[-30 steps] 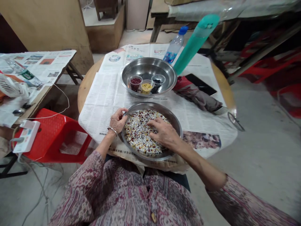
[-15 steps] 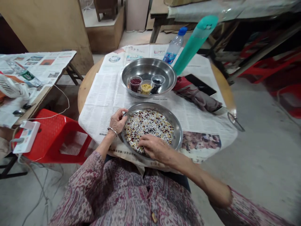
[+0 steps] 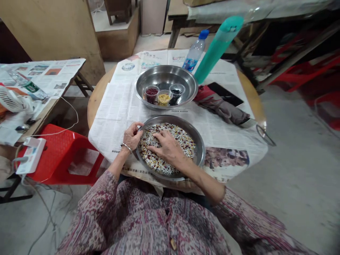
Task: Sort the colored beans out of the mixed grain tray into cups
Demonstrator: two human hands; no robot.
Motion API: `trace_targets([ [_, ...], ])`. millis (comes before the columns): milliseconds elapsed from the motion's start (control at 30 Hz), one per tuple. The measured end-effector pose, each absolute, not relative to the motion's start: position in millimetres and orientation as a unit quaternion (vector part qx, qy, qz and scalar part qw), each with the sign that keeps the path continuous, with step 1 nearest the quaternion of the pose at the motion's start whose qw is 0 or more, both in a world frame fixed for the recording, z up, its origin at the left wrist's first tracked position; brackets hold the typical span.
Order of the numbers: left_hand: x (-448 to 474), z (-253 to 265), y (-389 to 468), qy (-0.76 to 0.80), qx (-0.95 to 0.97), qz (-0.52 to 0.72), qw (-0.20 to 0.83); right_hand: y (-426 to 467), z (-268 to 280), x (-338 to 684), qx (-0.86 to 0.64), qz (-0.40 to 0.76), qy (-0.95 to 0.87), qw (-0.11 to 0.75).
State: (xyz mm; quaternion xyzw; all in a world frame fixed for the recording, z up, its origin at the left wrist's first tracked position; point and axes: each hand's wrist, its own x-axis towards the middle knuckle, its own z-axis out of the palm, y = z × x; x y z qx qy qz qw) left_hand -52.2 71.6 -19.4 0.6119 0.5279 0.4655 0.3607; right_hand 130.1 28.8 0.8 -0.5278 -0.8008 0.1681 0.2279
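Note:
A round steel basin (image 3: 201, 140) stands close to my body, its bottom covered with mixed white, dark red, yellow and black grains and beans (image 3: 183, 136). My left hand (image 3: 132, 136), with a bracelet at the wrist, is closed on the basin's left rim. Something small and dark red shows between its thumb and fingers. Over the middle of the mix is my right hand (image 3: 168, 147), thumb and fingers spread apart, touching or just above the grains. Behind, a second steel basin (image 3: 166, 71) holds clear cups of red beans (image 3: 152, 92), yellow grains (image 3: 164, 99) and black beans (image 3: 177, 91).
Newspaper (image 3: 117, 102) covers the round table. Beyond the rear basin stand a plastic bottle (image 3: 195, 51) and a tall green container (image 3: 219, 49). A folded umbrella (image 3: 223, 108) and a dark flat device (image 3: 227, 94) lie right. A red stool (image 3: 63, 152) carries a power strip (image 3: 31, 156).
My right hand has moved up and left, from the near side of the grains to the middle, and its fingers have spread. The left hand stays at the rim.

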Motion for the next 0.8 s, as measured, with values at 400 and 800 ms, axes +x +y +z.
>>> trace_targets([
  [400,-52.3,-20.9,73.7,0.533,0.615,0.462,0.353,25.1,7.9,130.6,-0.361,0.166,-0.913,0.095],
  [800,-56.5,4.3,62.8,0.498,0.772,0.382,0.098,9.5,19.7,222.7,-0.548,0.073,-0.826,0.115],
])
